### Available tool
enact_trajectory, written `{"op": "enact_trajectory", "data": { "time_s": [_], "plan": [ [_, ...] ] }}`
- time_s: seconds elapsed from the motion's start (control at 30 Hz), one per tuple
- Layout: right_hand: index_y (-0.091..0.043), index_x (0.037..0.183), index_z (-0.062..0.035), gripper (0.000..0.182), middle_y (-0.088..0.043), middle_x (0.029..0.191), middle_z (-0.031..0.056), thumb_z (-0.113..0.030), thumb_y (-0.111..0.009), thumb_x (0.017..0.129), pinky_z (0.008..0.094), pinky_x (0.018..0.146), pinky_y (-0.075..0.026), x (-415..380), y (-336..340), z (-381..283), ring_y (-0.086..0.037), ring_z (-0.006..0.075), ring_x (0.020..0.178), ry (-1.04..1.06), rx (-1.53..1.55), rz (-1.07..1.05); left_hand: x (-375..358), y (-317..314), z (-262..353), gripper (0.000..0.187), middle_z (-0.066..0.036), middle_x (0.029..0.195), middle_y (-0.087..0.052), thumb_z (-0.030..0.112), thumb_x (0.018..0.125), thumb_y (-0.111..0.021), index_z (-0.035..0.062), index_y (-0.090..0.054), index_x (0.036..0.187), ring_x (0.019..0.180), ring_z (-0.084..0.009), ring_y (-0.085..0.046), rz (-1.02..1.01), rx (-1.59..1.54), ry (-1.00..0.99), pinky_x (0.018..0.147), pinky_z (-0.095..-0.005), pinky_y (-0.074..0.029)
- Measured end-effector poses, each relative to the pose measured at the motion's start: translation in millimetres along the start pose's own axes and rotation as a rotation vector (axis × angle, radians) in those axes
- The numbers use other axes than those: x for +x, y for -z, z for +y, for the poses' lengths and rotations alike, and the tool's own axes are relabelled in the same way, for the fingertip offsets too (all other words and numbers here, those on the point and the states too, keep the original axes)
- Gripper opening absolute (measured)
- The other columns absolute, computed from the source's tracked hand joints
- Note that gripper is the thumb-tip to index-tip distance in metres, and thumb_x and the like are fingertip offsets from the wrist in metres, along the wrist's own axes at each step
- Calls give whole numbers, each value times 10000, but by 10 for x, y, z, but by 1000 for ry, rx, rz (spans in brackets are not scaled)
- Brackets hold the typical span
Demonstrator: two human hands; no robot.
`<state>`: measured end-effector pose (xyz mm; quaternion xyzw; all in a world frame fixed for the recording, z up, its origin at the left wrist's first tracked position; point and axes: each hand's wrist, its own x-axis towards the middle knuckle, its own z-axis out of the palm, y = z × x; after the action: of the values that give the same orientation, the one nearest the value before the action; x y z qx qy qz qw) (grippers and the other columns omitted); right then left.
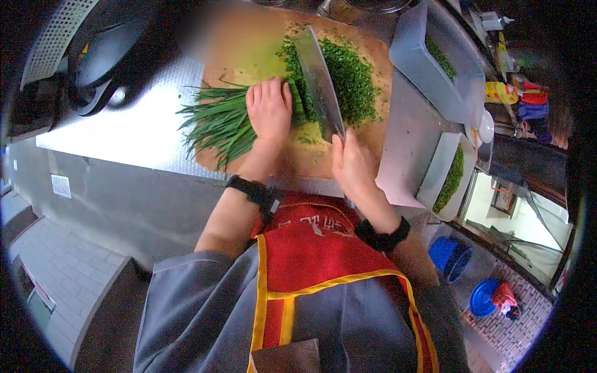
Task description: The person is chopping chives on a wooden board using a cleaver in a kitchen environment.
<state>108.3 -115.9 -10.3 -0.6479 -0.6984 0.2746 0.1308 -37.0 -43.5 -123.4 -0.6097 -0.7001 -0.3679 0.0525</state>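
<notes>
My left hand [270, 110] presses down on a bunch of long green chives [217, 127], its fingers curled over the stalks near the cut end. In my right hand [353, 163] is the handle of a cleaver [318, 81]. The broad blade stands between the bunch and a heap of finely chopped chives [351, 81], with green bits stuck to its side. All of this lies on a round wooden cutting board [298, 163]. Part of the board's far left is blurred.
To the right stand a large plastic tub [410, 53] and a smaller white container [429, 186], both with chopped greens inside. A metal counter [137, 124] carries the board. Blue basins [482, 297] sit on the floor at lower right. Dark equipment [99, 62] is at upper left.
</notes>
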Motion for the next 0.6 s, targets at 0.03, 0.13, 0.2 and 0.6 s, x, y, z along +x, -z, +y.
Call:
{"op": "enact_trajectory", "data": {
  "time_s": [0.03, 0.13, 0.2, 0.6],
  "plan": [
    [-463, 919, 35, 233, -562, 635, 263, -198, -449, 924, 539, 528, -406, -65, 60, -42, -555, 458, 607, -1, -4, 8, -4, 4, 5, 127, -63, 878, -582, 199, 852, -553, 89, -558, 916, 850, -246, -544, -1, -7, 9, 836, -368, -400],
    [-463, 921, 37, 229, -562, 636, 265, -192, -452, 923, 539, 535, -409, -142, 161, -131, -558, 458, 617, -49, -52, -67, 0, 6, 3, 131, -67, 877, -581, 204, 853, -551, 88, -556, 916, 855, -251, -541, -3, -31, 26, 838, -371, -397],
    [-463, 919, 40, 229, -563, 637, 267, -189, -453, 922, 537, 543, -415, -180, 186, -207, -562, 457, 623, -105, -108, -148, -15, 14, -10, 129, -68, 878, -581, 205, 855, -548, 89, -555, 911, 862, -253, -539, -20, -48, 31, 840, -373, -395],
    [-469, 958, 46, 291, -565, 623, 263, -242, -437, 928, 523, 527, -426, 259, -172, 5, -566, 450, 601, -70, -64, -107, -73, -4, -7, 88, -68, 879, -582, 157, 831, -562, 78, -530, 854, 856, -243, -550, 4, -37, -29, 833, -369, -408]
  ]
}}
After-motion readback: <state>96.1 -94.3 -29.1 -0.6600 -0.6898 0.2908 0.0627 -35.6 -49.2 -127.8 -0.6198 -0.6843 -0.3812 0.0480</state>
